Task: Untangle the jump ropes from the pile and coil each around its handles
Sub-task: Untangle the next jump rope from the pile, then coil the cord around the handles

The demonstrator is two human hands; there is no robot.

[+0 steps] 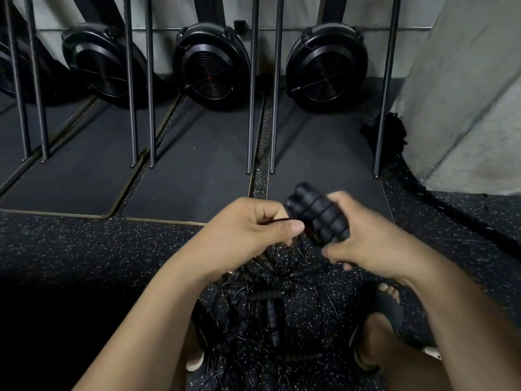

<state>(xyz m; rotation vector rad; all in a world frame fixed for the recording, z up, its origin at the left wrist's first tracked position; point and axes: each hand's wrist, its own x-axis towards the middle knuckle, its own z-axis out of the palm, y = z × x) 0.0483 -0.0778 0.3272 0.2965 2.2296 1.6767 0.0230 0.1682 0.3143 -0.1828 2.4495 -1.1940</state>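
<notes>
At the centre of the frame the right hand (366, 238) grips a pair of jump rope handles (318, 215) held side by side, fingers curled round their lower end and thumb over the top. The handles are black, thick and ribbed like foam grips, tilted up to the left, and a few turns of thin black cord cross them. Just left of them, the left hand (253, 230) pinches a strand of that cord (277, 220) between thumb and bent forefinger, with the other fingers curled in. The strand runs across to the handles.

Below the hands, in the lower middle of the frame, the pile of jump ropes (265, 303) lies on the speckled rubber floor (84, 244). It is a loose knot of thin dark cords with several more ribbed black handles pointing different ways. A foot in a black sandal (386, 306) rests just right of it.

Black fan housings (211, 63) stand along the wall at the top.
</notes>
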